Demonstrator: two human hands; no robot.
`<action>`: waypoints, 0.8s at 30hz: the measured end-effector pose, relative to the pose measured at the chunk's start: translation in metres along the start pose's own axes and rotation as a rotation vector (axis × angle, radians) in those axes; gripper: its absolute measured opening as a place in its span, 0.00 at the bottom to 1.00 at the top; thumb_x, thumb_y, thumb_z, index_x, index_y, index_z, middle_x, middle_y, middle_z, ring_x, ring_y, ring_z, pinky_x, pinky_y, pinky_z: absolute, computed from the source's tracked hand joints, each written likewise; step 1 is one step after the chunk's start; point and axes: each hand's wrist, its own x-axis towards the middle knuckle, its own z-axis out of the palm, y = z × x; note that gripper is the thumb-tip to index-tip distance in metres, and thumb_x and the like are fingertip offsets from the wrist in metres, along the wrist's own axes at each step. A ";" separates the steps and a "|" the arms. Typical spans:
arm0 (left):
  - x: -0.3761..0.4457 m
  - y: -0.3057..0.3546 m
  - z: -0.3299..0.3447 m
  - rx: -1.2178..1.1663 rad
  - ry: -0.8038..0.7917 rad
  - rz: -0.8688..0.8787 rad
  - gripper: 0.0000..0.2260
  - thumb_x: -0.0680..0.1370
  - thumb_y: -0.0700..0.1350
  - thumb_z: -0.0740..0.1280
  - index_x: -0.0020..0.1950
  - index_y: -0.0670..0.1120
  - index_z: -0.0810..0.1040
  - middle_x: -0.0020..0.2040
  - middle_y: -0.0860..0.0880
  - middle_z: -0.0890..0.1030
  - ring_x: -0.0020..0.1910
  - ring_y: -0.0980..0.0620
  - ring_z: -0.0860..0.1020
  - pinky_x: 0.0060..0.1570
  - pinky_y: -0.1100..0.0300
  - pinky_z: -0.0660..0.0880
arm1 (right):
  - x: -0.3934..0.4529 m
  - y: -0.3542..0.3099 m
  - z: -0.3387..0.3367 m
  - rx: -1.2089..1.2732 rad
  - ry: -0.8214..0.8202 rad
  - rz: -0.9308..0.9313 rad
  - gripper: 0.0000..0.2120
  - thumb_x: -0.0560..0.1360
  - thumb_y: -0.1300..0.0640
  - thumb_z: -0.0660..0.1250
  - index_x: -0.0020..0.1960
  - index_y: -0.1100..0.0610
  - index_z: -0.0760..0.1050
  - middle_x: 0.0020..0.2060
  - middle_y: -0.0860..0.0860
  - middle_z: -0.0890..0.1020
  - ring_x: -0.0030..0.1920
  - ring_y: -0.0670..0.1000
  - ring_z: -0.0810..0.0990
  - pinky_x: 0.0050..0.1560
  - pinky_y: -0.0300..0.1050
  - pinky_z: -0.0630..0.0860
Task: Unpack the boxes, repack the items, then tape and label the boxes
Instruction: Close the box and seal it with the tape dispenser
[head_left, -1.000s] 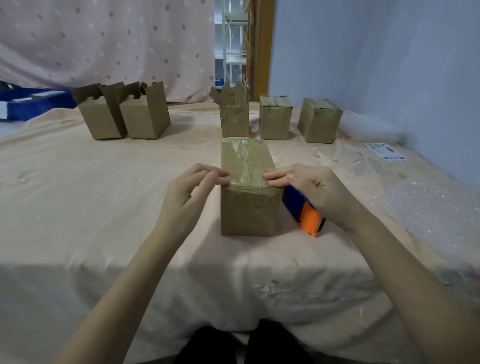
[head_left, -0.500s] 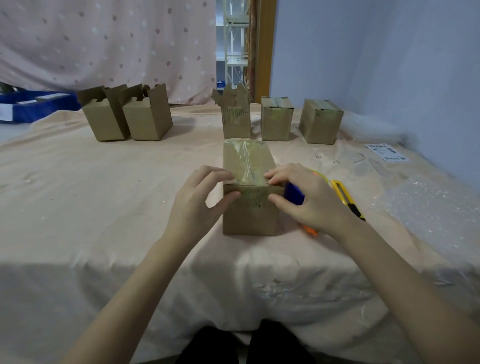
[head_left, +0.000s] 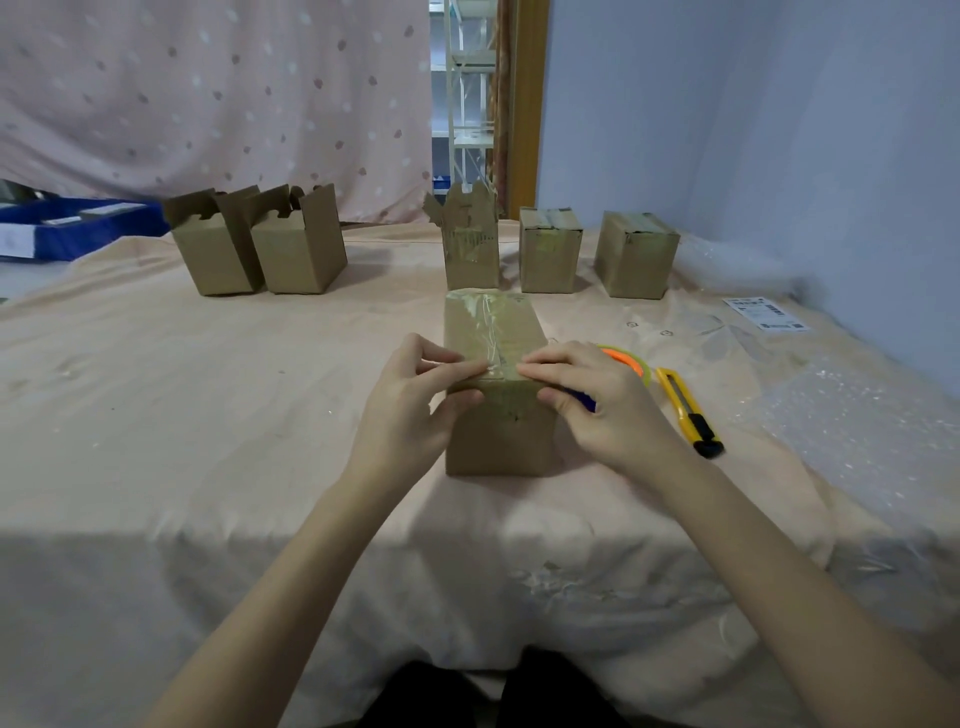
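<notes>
A tall cardboard box (head_left: 501, 441) with clear tape along its top stands in the middle of the cloth-covered table (head_left: 182, 415). My left hand (head_left: 410, 410) pinches the box's top front edge, fingers on the taped top and thumb on the front face. My right hand (head_left: 597, 405) pinches the same edge from the right, its fingertips almost meeting the left ones. An orange and blue tape dispenser (head_left: 626, 361) is partly hidden behind my right hand; whether the hand holds it I cannot tell.
A yellow utility knife (head_left: 685, 410) lies right of the box. Two open boxes (head_left: 260, 254) stand back left. One open box (head_left: 470, 249) and two closed boxes (head_left: 592, 254) stand behind. A label sheet (head_left: 766, 313) and bubble wrap (head_left: 857, 415) lie right. A blue bin (head_left: 67, 223) sits far left.
Both hands slid inward along the top front edge until their fingertips nearly meet. The tape dispenser's orange part now shows behind the right hand, and the utility knife is uncovered.
</notes>
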 end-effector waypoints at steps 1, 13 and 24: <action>0.000 -0.001 -0.002 -0.014 -0.022 0.006 0.13 0.74 0.45 0.67 0.57 0.47 0.82 0.51 0.51 0.73 0.46 0.52 0.76 0.51 0.66 0.72 | -0.001 -0.001 -0.003 0.051 -0.023 0.046 0.14 0.74 0.66 0.64 0.58 0.61 0.80 0.56 0.50 0.79 0.59 0.40 0.74 0.61 0.29 0.66; 0.001 -0.001 -0.007 -0.089 -0.058 -0.022 0.12 0.79 0.33 0.63 0.59 0.41 0.80 0.52 0.55 0.71 0.51 0.72 0.71 0.51 0.77 0.67 | 0.001 -0.017 -0.002 0.101 -0.037 0.342 0.15 0.78 0.67 0.64 0.64 0.62 0.76 0.70 0.57 0.70 0.70 0.48 0.68 0.61 0.19 0.58; 0.061 0.060 -0.008 0.383 -0.408 -0.466 0.23 0.76 0.58 0.62 0.64 0.43 0.70 0.63 0.42 0.71 0.60 0.43 0.73 0.51 0.54 0.69 | 0.023 -0.021 -0.018 0.309 -0.071 0.646 0.07 0.78 0.63 0.63 0.54 0.55 0.75 0.51 0.52 0.77 0.44 0.47 0.77 0.46 0.44 0.80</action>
